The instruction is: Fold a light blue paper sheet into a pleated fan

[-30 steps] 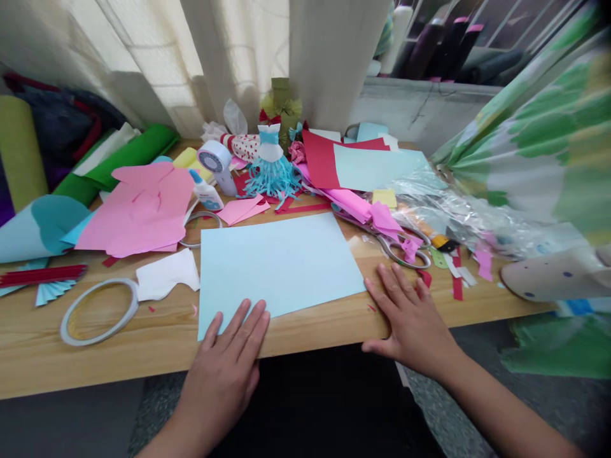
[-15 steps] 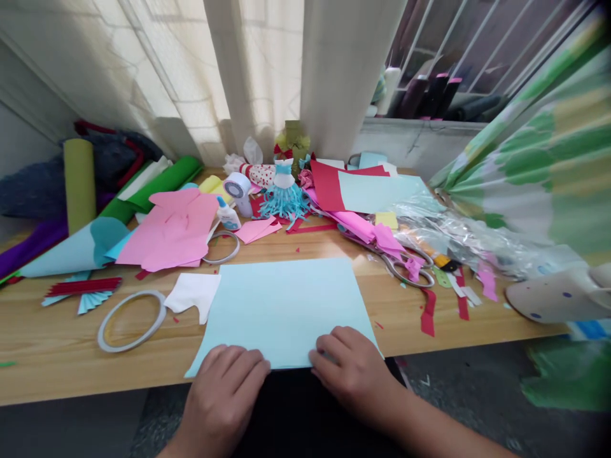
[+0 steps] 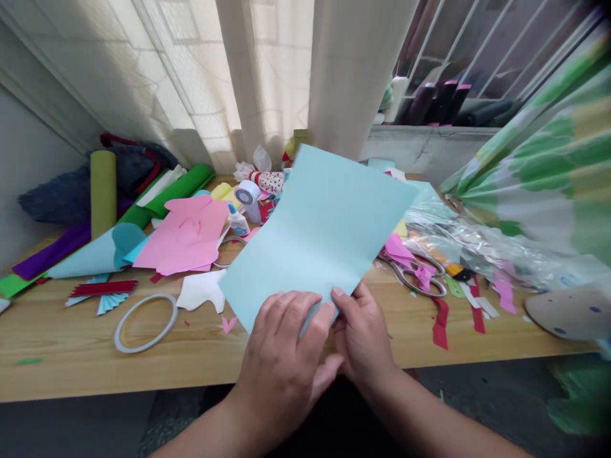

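A light blue sheet of paper [image 3: 315, 222] is raised off the table at a tilt, its far corner covering part of the things behind. My right hand [image 3: 365, 337] pinches the near right corner, thumb on top. Across the near edge lies my left hand [image 3: 281, 356], fingers over the paper and thumb stretched out apart from them. The sheet's underside is hidden.
Left of the sheet lie a white cutout [image 3: 203, 291], a tape roll [image 3: 119, 331] and pink paper [image 3: 191, 232]. A glue bottle [image 3: 237, 221] stands behind. Scissors [image 3: 405, 280], red strips [image 3: 440, 324] and a dotted cup [image 3: 573, 312] are on the right.
The blue sheet has gone from flat on the table to lifted and turned. Both hands have come closer together at its near edge. A small pink scrap now shows on the table.
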Demonstrator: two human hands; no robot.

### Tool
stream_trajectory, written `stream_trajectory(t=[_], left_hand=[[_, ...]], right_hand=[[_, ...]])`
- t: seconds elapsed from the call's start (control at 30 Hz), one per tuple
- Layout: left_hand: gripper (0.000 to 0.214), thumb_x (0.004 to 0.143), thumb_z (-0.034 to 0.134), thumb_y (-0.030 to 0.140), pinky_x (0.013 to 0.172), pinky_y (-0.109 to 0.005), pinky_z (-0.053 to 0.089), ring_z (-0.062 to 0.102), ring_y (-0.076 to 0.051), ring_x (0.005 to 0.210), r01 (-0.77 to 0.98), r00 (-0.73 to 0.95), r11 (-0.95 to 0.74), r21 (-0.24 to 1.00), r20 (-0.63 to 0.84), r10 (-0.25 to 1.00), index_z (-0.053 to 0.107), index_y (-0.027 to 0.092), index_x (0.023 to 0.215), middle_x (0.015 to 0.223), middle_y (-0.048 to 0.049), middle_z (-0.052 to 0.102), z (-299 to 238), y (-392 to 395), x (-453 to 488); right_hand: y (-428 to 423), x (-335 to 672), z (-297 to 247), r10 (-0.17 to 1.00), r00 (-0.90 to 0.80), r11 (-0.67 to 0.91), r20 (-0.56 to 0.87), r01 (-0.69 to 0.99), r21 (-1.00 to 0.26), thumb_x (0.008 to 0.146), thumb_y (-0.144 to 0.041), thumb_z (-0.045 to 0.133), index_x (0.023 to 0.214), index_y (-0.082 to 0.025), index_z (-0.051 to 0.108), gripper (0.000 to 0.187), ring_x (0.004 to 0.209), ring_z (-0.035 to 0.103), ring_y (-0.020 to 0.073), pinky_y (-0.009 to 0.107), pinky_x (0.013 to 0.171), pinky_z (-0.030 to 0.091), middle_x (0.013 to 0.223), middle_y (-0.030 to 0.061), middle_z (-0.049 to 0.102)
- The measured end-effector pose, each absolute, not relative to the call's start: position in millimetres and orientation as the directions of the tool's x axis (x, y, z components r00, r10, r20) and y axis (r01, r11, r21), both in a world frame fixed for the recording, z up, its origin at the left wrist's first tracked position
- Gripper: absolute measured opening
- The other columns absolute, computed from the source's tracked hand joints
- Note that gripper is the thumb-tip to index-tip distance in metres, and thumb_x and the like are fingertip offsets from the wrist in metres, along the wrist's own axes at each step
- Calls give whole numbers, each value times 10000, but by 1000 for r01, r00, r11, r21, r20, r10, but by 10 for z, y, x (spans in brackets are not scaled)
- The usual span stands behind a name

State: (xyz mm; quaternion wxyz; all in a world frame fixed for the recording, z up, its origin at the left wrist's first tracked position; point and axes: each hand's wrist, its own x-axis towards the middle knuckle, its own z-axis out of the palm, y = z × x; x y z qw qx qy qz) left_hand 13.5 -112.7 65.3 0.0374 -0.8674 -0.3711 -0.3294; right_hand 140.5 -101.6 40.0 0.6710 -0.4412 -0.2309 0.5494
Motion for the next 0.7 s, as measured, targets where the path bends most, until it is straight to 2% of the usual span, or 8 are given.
stream_trajectory(t=[0.2,0.3,0.33,0.4,0.47,0.53,0.63,0.7], left_hand=[[124,851,507,77,883,-453,429,554,-232,938,696,543,-701,157,524,656,599,142,902,954,-70,648,393,-998,30],[119,850,498,54,825,-412,442,557,-213,876,688,556,-707,163,508,658,592,128,845,868,-65,647,296,-918,-144],[119,848,497,50,803,-395,445,556,-213,872,696,555,-700,162,497,667,589,126,836,863,-66,646,257,-896,-200],[124,847,491,46,761,-369,444,556,-212,861,721,549,-676,156,468,693,582,126,822,857,-67,643,174,-867,-295],[131,848,484,48,741,-362,438,554,-207,837,745,540,-648,155,429,724,573,131,801,842,-63,636,96,-863,-357],[137,846,481,52,728,-359,430,548,-204,820,758,531,-630,167,402,746,562,137,775,838,-60,628,37,-873,-384],[155,840,466,44,698,-346,417,537,-196,794,762,517,-615,200,384,765,550,146,760,836,-55,617,-8,-887,-382],[172,829,450,28,677,-337,412,528,-192,772,761,515,-608,226,357,779,548,153,761,814,-50,605,-16,-884,-375]], right_hand=[[-1068,1330,172,937,50,-242,-346,-621,-745,771,-346,674,937,-194,580,245,788,632,163,307,703,513,899,28,674],[-1131,1491,89,931,-134,-365,-340,-280,-888,800,-360,631,787,-145,617,216,680,612,146,289,654,494,763,52,666],[-1161,1574,69,948,-164,-293,-274,-103,-951,811,-337,616,716,-142,611,217,632,591,136,276,617,476,698,48,650],[-1221,1770,33,980,-200,71,22,239,-968,826,-247,592,638,-150,584,212,583,545,127,260,563,428,625,38,612],[-1260,1974,0,886,-238,464,399,477,-746,810,-151,596,703,-154,595,108,609,519,131,262,565,395,657,40,604],[-1261,2146,-32,762,-277,598,586,648,-472,784,-126,639,872,-148,620,92,639,495,143,274,580,381,714,50,607],[-1207,2276,-65,728,-359,582,584,774,-249,769,-219,692,1070,-146,608,321,720,489,187,321,644,393,810,83,616],[-1159,2278,-72,740,-391,564,547,804,-189,781,-226,676,1044,-167,631,274,743,478,202,343,673,384,830,84,617]])
